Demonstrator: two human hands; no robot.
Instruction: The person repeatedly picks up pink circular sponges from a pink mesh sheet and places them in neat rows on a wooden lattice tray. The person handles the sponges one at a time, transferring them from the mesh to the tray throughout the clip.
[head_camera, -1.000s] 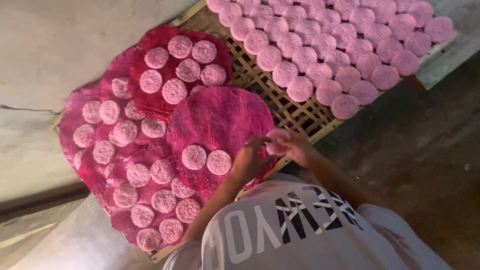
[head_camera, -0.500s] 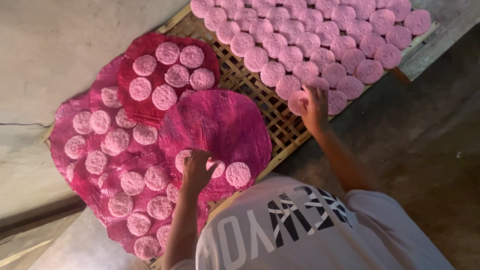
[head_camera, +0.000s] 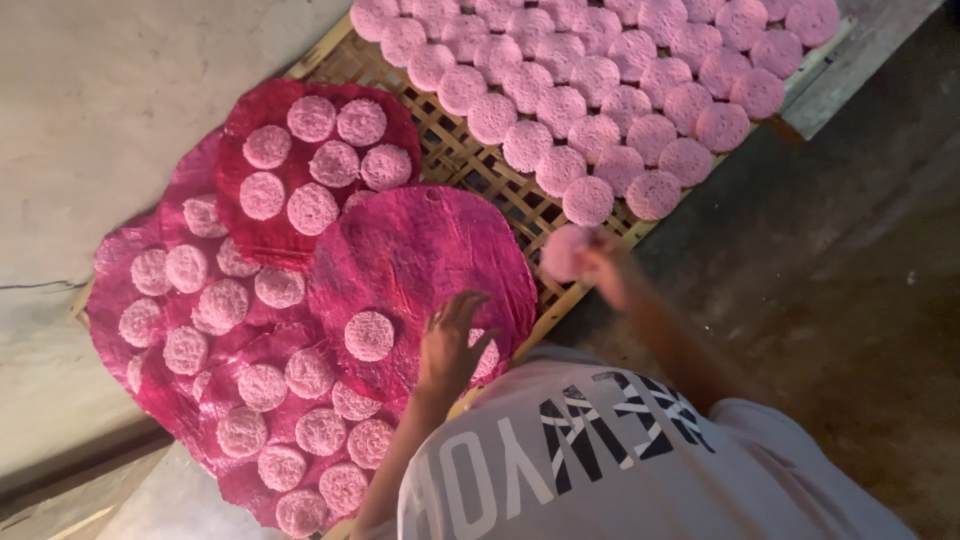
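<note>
Woven bamboo rack (head_camera: 470, 165) on concrete. My right hand (head_camera: 600, 262) pinches a pale pink round cake (head_camera: 565, 250) near the rack's front edge; probably crumbly, best held by its rim. My left hand (head_camera: 450, 340), fingers spread, rests on a magenta round sheet (head_camera: 420, 260).

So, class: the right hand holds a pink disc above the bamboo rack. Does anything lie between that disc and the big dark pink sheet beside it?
Nothing visible: the pink disc in the right hand hangs right by the sheet's edge, above bare rack. The left hand rests lower on the sheet.

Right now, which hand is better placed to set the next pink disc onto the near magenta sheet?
Right hand: it already holds a pink disc beside the magenta sheet. The left hand rests empty on it.
</note>
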